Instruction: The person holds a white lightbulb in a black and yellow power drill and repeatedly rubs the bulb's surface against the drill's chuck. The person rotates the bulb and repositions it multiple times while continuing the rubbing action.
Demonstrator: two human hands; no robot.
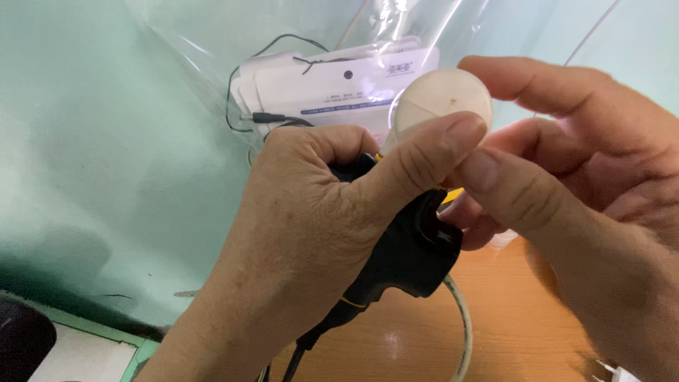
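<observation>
Left hand is wrapped tight around a black handle-shaped tool: fingers curled over the top, thumb stretched up and pressed against the lower rim of a pale round disc. We read that grip as a brace: body of the tool locked in the palm, thumb free to steady the disc.

Right hand comes in from the right edge of the view, closed in a pinch: forefinger arched over the disc's top rim, its thumb meeting the left thumb just below the disc. So the disc is held from both sides, at the top end of the tool, up off the worktop and close to the camera. We can't tell whether it is seated on the tool or just held against it; the joint is hidden behind the thumbs.

A black cable leaves the tool's lower end, and a grey-white cable loops beneath it.

Below the hands, the wooden worktop is orange-brown. Behind the disc, white flat packets in a clear plastic bag lean against the green wall, with a thin black lead and plug across them. A white plug-like part is at the bottom right corner.
</observation>
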